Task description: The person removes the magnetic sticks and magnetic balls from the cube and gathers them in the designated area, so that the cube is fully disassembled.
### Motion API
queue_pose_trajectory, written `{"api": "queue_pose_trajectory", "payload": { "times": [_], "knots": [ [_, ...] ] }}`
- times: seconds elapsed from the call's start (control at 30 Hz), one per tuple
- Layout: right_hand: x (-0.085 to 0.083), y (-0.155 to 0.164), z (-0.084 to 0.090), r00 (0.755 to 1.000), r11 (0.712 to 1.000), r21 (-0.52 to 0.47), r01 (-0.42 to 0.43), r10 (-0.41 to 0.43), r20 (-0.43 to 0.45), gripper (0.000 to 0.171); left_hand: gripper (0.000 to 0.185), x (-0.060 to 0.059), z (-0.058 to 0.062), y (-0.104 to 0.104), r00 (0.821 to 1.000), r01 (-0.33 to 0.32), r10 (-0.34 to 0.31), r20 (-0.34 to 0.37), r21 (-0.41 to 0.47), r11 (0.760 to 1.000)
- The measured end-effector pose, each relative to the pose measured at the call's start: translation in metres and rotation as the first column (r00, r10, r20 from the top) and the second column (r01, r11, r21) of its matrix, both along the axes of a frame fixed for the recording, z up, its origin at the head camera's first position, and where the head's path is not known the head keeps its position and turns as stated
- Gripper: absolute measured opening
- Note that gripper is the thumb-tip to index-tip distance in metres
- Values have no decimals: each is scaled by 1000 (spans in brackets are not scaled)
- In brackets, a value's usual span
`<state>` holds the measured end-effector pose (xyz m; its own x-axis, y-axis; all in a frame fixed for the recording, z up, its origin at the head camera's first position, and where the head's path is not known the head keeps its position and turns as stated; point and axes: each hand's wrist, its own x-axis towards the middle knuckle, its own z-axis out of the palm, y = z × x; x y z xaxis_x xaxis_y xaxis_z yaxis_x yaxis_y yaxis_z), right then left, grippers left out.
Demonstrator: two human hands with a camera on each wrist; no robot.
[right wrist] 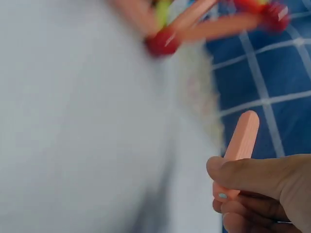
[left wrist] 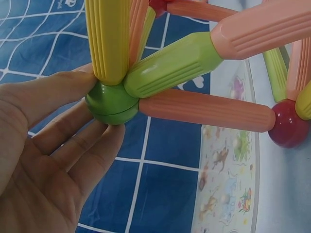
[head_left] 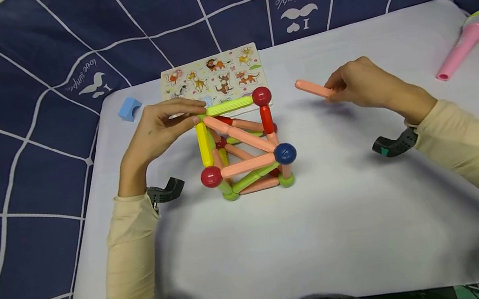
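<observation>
A cube-like frame of magnetic sticks and balls (head_left: pixel 243 144) stands mid-table on a white sheet (head_left: pixel 320 219). My left hand (head_left: pixel 165 128) reaches its top left corner, and the fingertips (left wrist: pixel 97 104) pinch the green ball (left wrist: pixel 112 102) where yellow, green and salmon sticks meet. My right hand (head_left: pixel 362 87) hovers to the right of the frame, apart from it, pinching a loose salmon stick (head_left: pixel 314 88) that points left toward the structure. In the right wrist view that stick (right wrist: pixel 240 145) juts up from between thumb and fingers (right wrist: pixel 243 174).
An animal puzzle board (head_left: pixel 215 77) lies just behind the frame. A blue block (head_left: pixel 129 108) sits at the sheet's back left, and a pink toy microphone (head_left: pixel 466 42) at the back right. A navy checked cloth (head_left: pixel 19 146) surrounds the sheet.
</observation>
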<state>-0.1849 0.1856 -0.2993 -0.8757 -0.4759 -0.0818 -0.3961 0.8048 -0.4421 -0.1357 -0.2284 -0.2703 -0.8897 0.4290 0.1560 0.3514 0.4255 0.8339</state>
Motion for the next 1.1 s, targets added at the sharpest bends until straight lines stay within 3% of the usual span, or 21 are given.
{"api": "queue_pose_trajectory", "payload": {
  "times": [0.27,0.5,0.67,0.83,1.03,1.1],
  "knots": [
    [-32,10,-35,1000,998,61,-27,26,18,27,21,0,-1,-2,1000,-12,12,2,1,1000],
    [-45,5,-48,999,998,66,11,-14,47,26,22,0,-1,-1,1000,-9,9,0,3,1000],
    [-47,5,-50,997,997,72,25,-30,72,38,21,-1,-3,0,1000,-10,10,8,10,1000],
    [-38,4,-27,999,998,65,-14,11,39,47,22,-2,-4,0,1000,1,-1,4,15,1000],
    [-11,-16,29,997,997,-55,-61,58,-54,31,23,-4,-3,0,1000,1,-1,-1,7,1000],
    [1,-29,45,996,992,-99,-84,80,-48,27,23,-4,-3,-1,1000,-2,2,2,6,1000]
  ]
}}
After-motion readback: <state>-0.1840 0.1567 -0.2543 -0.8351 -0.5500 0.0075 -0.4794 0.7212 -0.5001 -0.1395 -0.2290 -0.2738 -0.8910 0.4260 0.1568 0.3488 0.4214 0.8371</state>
